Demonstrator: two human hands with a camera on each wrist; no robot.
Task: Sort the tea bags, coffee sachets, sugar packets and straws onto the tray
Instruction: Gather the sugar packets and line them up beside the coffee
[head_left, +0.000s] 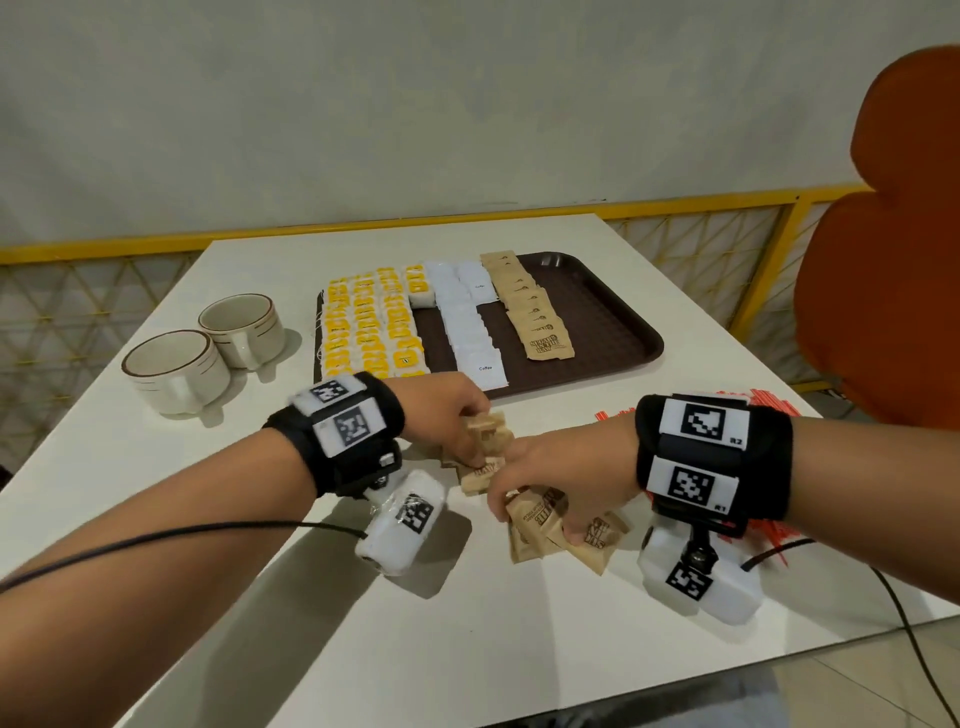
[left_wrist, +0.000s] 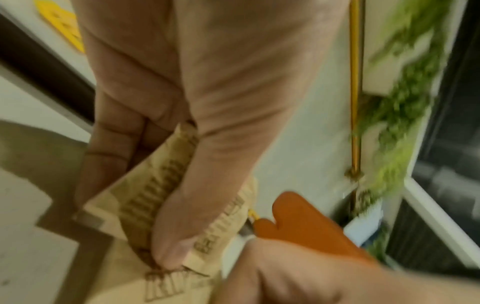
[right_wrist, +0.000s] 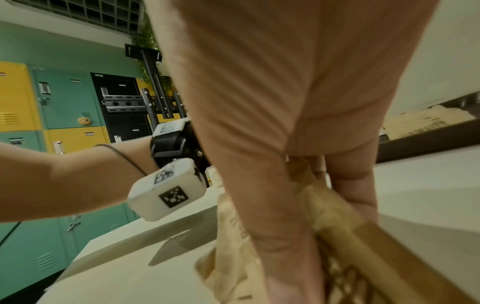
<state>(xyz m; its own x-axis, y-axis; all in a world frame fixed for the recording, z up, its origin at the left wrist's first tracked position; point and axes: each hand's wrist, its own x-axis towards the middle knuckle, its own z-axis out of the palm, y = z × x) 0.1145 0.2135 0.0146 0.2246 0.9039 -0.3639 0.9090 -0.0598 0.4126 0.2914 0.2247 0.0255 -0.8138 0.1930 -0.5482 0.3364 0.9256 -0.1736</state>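
A dark brown tray (head_left: 602, 332) holds rows of yellow tea bags (head_left: 374, 327), white coffee sachets (head_left: 467, 322) and brown sugar packets (head_left: 535, 312). In front of the tray my left hand (head_left: 457, 421) grips a small stack of brown sugar packets (head_left: 485, 431), thumb pressed on them (left_wrist: 166, 205). Beside it my right hand (head_left: 561, 478) clutches another bunch of brown sugar packets (head_left: 540, 525), seen crumpled under the fingers (right_wrist: 324, 226). The two hands touch at the knuckles. Red straws (head_left: 769, 405) lie on the table behind my right wrist.
Two cream cups (head_left: 176, 364) stand left of the tray on the white table (head_left: 467, 649). An orange chair (head_left: 883, 260) is at the right. A yellow railing (head_left: 363, 228) runs behind the table. Cables trail from both wrist units.
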